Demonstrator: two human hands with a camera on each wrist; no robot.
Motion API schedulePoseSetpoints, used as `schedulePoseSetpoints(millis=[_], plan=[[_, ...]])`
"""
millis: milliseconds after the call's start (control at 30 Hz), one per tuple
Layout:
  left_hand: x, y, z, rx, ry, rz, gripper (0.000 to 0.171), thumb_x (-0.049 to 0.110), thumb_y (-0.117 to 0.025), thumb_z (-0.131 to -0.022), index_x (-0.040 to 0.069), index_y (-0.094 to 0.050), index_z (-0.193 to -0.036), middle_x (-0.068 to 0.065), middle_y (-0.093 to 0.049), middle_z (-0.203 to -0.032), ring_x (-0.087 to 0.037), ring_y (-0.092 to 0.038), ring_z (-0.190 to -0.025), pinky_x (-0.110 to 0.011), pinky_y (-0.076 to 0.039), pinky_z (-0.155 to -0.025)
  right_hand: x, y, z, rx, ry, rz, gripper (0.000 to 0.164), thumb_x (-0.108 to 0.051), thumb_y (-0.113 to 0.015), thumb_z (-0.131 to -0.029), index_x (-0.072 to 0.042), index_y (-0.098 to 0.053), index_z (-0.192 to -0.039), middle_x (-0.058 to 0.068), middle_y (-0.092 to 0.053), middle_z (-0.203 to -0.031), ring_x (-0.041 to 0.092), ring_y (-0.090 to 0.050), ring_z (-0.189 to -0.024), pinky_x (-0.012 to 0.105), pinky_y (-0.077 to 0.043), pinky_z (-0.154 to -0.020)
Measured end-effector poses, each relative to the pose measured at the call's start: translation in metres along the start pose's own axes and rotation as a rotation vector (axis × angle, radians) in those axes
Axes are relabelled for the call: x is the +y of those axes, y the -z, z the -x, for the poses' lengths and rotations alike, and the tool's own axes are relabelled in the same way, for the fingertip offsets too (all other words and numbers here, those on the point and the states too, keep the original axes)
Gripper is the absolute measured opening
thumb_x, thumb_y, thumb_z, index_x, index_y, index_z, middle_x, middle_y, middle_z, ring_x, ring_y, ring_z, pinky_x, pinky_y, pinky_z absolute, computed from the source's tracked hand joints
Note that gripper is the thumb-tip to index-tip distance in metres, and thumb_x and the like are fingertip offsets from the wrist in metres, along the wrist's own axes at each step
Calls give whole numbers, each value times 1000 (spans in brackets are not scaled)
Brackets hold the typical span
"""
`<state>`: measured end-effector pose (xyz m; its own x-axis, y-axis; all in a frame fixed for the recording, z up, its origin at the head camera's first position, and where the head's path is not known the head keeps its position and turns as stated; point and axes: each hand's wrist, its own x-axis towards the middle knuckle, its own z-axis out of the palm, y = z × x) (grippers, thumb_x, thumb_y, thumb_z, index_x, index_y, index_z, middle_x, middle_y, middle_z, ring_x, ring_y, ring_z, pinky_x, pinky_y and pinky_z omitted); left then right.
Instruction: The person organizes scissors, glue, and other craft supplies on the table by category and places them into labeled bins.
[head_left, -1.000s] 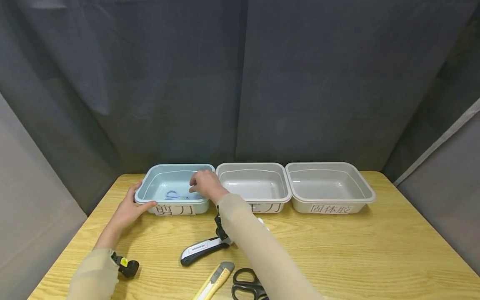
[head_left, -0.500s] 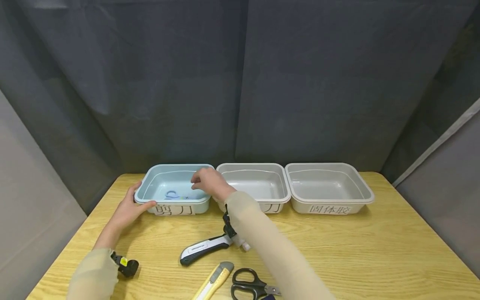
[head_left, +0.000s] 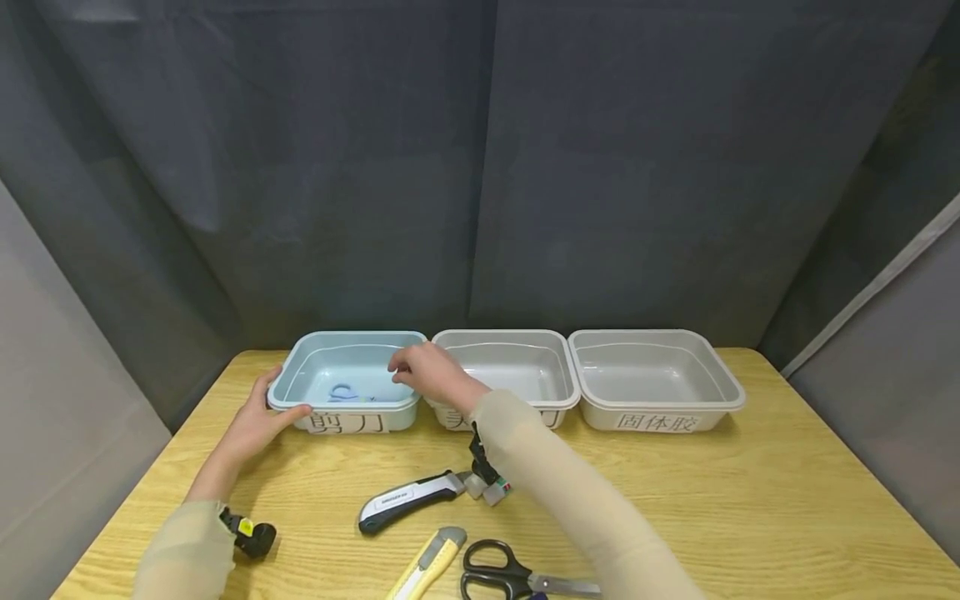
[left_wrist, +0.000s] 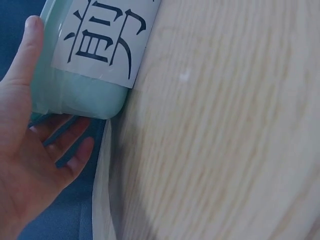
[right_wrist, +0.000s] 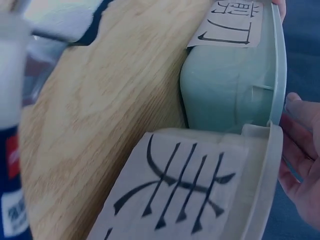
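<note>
My left hand (head_left: 253,423) grips the left front corner of the light blue bin (head_left: 352,336). In the left wrist view its thumb lies along the rim, and the other fingers are beside the bin's end (left_wrist: 92,95). A pair of scissors with light blue handles (head_left: 343,391) lies inside this bin. My right hand (head_left: 435,372) hovers over the bin's right end, next to the middle grey bin (head_left: 498,335). Its fingers bend loosely, and nothing shows between them. In the right wrist view the same hand (right_wrist: 305,145) appears beside the bin rims.
A right grey bin (head_left: 656,335) completes the labelled row. On the wooden table (head_left: 675,508) lie a white-and-black utility knife (head_left: 408,502), a yellow utility knife (head_left: 429,565) and black-handled scissors (head_left: 497,572). A blue-labelled white tube (right_wrist: 12,165) stands out close to the right wrist camera.
My right hand has shifted slightly rightward over the blue bin's end. Its forearm has swung right, uncovering more of the black-handled scissors and the small white items. The left hand keeps its place.
</note>
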<state>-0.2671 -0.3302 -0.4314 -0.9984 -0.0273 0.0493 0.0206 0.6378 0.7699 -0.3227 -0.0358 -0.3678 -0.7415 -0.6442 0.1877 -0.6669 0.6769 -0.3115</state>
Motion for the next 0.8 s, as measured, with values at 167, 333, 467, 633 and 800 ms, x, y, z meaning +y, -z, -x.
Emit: schedulePoseSetpoints(millis=[167,333,467,633,800], plan=[[2,-1,0,-6,13,-17,103,45,-66,-79,9,3,-146,-28,-12,-147,-45,-19,-132,-62,-18,-103,1,7,11,3,27,23,21,-21,-59,-89,-15,-68,-107,-3,-68,-98,9,-62,-88,24,-49,-76],[5,-2,0,-7,11,-3,101,41,-66,-80,8,3,-146,-28,-12,-147,-45,-18,-132,-61,-17,-103,5,13,23,19,55,11,21,-20,-59,-88,-14,-68,-106,-2,-68,-97,8,-61,-86,24,-49,-75],[6,-1,0,-4,-7,20,102,41,-67,-80,7,3,-146,-28,-12,-147,-45,-18,-132,-61,-17,-104,9,16,31,47,93,15,18,-18,-61,-87,-14,-69,-103,-3,-68,-95,8,-62,-85,22,-49,-75],[7,-3,-1,-8,-12,27,103,44,-67,-79,8,2,-146,-27,-13,-147,-44,-20,-132,-60,-18,-104,13,20,44,56,122,11,17,-17,-62,-86,-13,-70,-101,-3,-69,-96,9,-62,-86,22,-49,-75],[8,-5,0,-9,-9,19,103,44,-67,-79,7,3,-146,-28,-12,-147,-44,-19,-132,-60,-18,-104,14,25,57,70,163,34,17,-19,-62,-86,-13,-70,-100,-3,-69,-97,10,-62,-87,24,-49,-75]])
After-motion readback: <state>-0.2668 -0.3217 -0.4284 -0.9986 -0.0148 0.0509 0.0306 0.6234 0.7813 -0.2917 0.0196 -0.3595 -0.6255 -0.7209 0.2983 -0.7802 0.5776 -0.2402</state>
